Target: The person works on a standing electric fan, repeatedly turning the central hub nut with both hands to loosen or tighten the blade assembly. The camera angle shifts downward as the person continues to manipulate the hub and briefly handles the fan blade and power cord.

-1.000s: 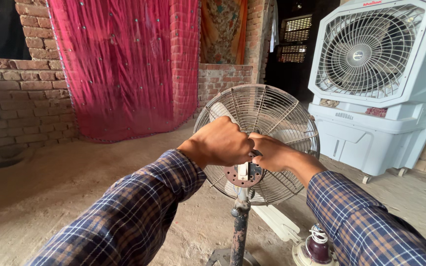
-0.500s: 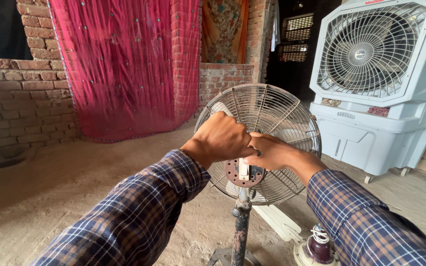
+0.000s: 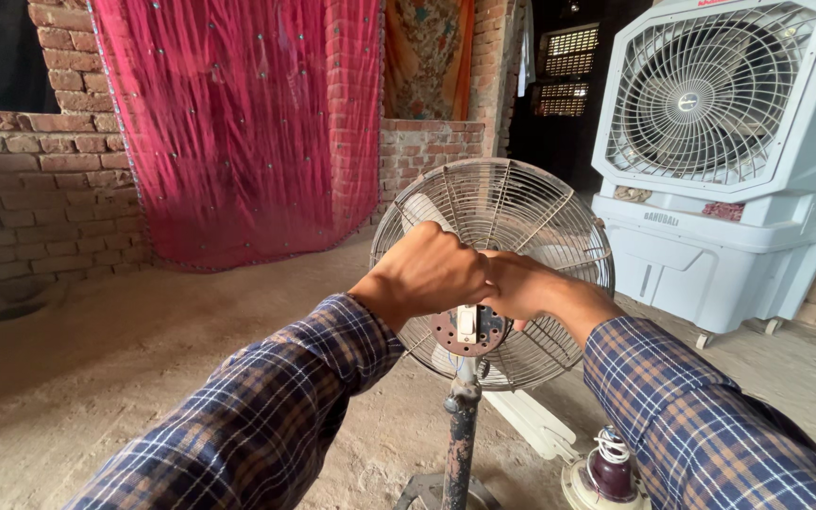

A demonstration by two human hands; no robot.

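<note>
Hands at rear of pedestal fan — left hand (image 3: 427, 274) clenched over the top of the motor area behind the wire guard (image 3: 498, 222), right hand (image 3: 521, 283) pressed beside it, fingers curled; what they grip is hidden, cannot tell. Fan stands centre on a rusty pole (image 3: 460, 430), round rusted hub plate (image 3: 467, 331) w/ pale switch just below the knuckles. Guard on, blades inside. Judged: work at the hub is under way, nothing visibly removed yet. Loose white blade (image 3: 531, 425) and small motor (image 3: 606, 472) lie on dirt floor; white air cooler (image 3: 729, 179) at right.
</note>
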